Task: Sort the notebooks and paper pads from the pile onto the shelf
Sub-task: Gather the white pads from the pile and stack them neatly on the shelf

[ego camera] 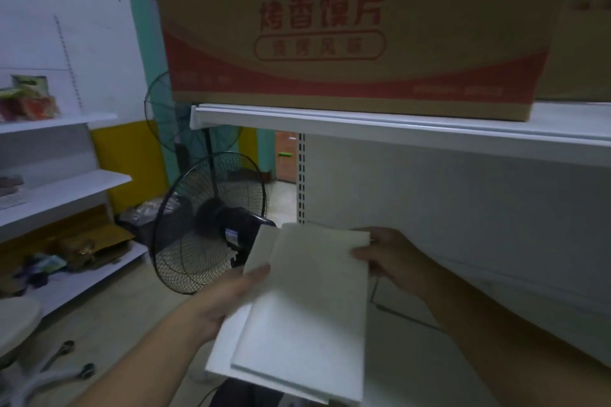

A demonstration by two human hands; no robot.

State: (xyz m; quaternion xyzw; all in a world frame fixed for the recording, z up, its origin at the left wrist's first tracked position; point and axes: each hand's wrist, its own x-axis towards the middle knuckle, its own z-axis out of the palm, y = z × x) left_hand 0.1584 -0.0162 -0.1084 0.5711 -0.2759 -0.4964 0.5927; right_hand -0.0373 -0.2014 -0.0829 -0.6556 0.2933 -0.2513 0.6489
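From your head camera, the stack of paper pads [307, 291] is not yet set down. You hold it over the left end of the lower shelf [403, 367]. Your left hand [228, 297] pinches its left edge, and your right hand [393, 261] grips the far right corner. The covers are plain, matte, cream-white rectangles. No placed pads show, and the pile is out of view.

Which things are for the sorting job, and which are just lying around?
For the job:
pads, held in the left hand and right hand
shelf

Just lying about:
cardboard box on top of the shelf
fan
wrench on the floor
packets on the side shelves
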